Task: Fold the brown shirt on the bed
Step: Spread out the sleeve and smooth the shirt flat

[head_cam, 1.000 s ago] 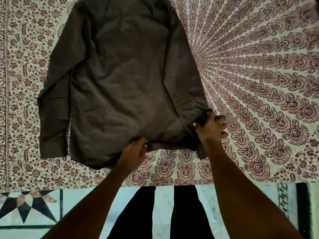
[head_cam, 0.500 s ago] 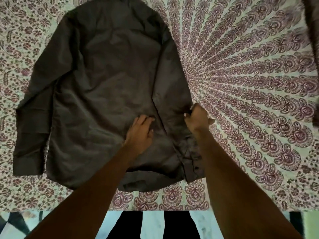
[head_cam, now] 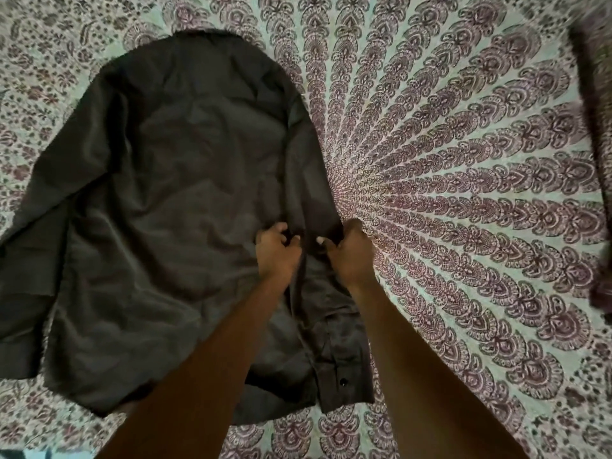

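Observation:
The brown shirt (head_cam: 172, 200) lies back-up on the bed, collar at the far end, hem toward me. Its left sleeve spreads out to the left. The right sleeve runs down along the shirt's right side, and its buttoned cuff (head_cam: 344, 382) lies near the hem. My left hand (head_cam: 276, 251) has curled fingers and grips the cloth at the inner side of that sleeve, about halfway down. My right hand (head_cam: 349, 253) grips the sleeve's outer edge just beside it. The two hands are a few fingers apart.
A patterned maroon-and-white bedsheet (head_cam: 463, 193) covers the bed and stretches out wide to the right of the shirt. A dark patterned cloth or object (head_cam: 596, 160) lies blurred at the far right edge. The bed's near edge is at the bottom.
Both hands moved up from the hem to the middle of the right sleeve. The left hand went from lying flat on the shirt to gripping cloth. The view shifted farther over the bed.

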